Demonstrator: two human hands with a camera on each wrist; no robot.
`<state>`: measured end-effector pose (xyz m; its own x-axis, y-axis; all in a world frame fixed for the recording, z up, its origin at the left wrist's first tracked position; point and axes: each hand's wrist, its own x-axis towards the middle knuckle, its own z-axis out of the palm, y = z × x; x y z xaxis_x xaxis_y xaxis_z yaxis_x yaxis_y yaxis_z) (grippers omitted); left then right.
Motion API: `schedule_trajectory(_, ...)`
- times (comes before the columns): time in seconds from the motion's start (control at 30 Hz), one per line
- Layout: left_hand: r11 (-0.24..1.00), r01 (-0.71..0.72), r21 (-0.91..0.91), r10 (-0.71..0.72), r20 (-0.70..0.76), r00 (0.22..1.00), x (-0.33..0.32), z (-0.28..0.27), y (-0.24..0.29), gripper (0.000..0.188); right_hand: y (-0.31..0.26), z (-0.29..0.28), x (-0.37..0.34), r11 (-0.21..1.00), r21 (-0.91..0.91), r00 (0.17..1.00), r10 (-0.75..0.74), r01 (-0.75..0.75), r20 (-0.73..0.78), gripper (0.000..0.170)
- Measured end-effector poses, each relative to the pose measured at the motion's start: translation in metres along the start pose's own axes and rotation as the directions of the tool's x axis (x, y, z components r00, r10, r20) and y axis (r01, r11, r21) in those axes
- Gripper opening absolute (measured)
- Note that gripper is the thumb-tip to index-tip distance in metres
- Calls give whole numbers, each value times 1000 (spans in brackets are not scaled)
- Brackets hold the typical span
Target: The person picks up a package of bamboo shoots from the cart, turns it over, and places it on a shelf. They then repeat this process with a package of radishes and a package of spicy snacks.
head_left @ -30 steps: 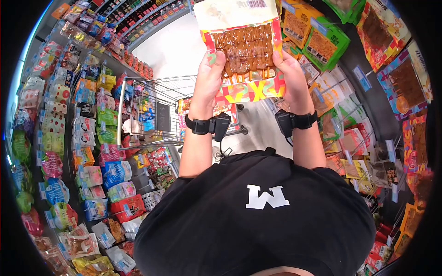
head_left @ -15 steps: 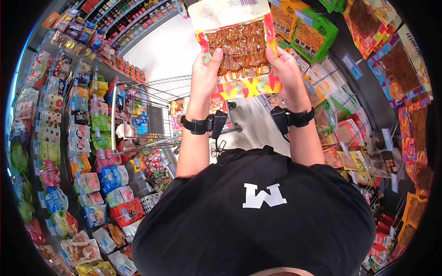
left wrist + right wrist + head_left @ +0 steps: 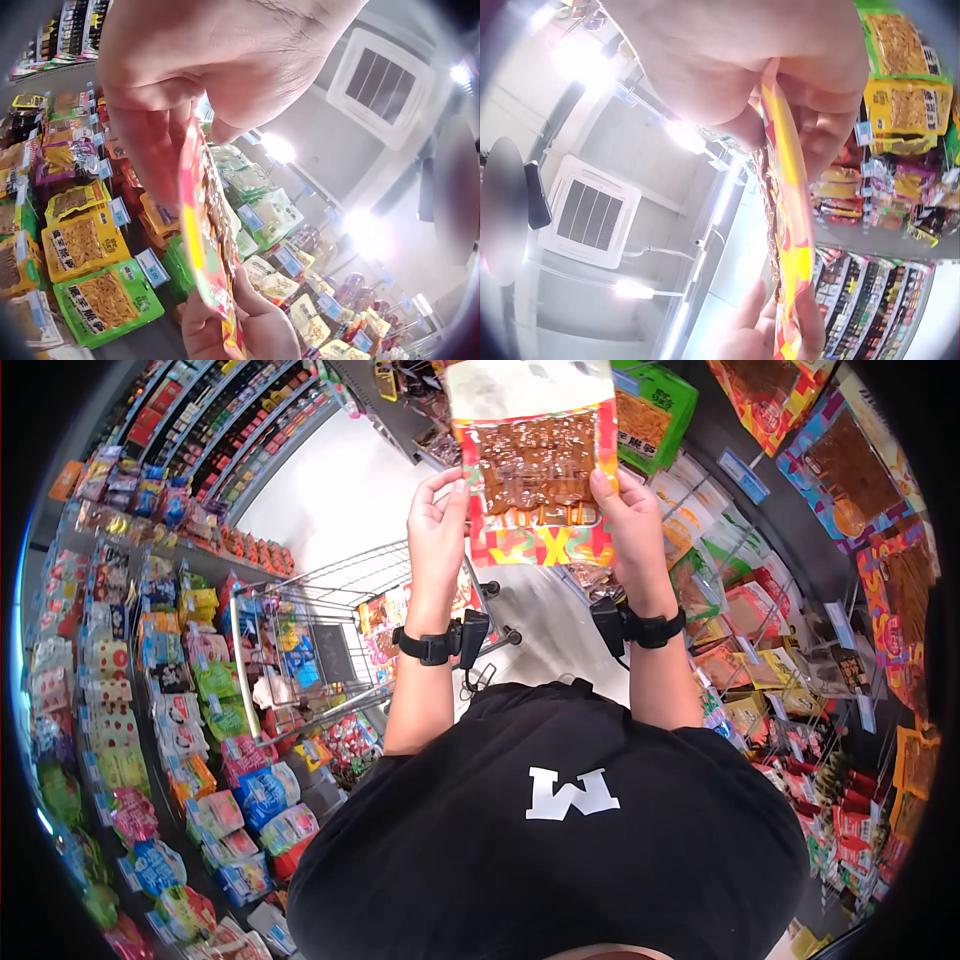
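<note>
A flat snack pack (image 3: 537,465) of glossy brown skewered food hangs upright before the chest, its skewer ends pointing down. It has a cream top and a red-and-yellow patterned border. My left hand (image 3: 437,530) pinches its left edge, thumb in front and fingers behind. On the opposite edge, my right hand (image 3: 638,535) grips with the thumb over the front. Seen edge-on in the left wrist view, the pack (image 3: 201,225) runs between my near left hand (image 3: 217,67) and the far right one. The right wrist view shows the right hand (image 3: 757,67) close on the border.
A wire shopping cart (image 3: 330,610) with packets in it stands ahead to the left. Racks of bagged snacks (image 3: 215,700) line the left side. More hanging packs (image 3: 850,470) and blue-white price tags (image 3: 742,475) fill the right side. Bottle shelves (image 3: 220,430) stand beyond.
The view has turned rightward, so cart and shelves shift left. The left thumb has slid from the pack's front to its edge; the right hand keeps its grip.
</note>
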<state>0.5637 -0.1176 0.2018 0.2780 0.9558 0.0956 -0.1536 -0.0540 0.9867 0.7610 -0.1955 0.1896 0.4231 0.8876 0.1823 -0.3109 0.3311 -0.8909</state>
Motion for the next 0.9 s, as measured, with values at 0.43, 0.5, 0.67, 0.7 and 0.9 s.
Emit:
schedule_trajectory(0.43,990,-71,-122,129,573,809,33,45,-1,48,4,61,-16,662,-682,864,-496,312,-86,34)
schedule_trajectory(0.5,976,-9,-216,133,568,812,42,42,-3,43,6,78,-21,419,-872,884,-466,253,33,44)
schedule_trajectory(0.67,885,219,-411,21,505,863,67,15,-31,33,19,91,-34,499,-853,945,-326,155,-19,42)
schedule_trajectory(0.7,863,298,-408,-16,567,823,69,8,-33,34,21,87,-35,440,-892,895,-433,104,-109,41)
schedule_trajectory(0.9,890,316,-329,-19,665,747,66,-1,-48,36,30,47,-53,654,-749,765,-428,-105,-481,38)
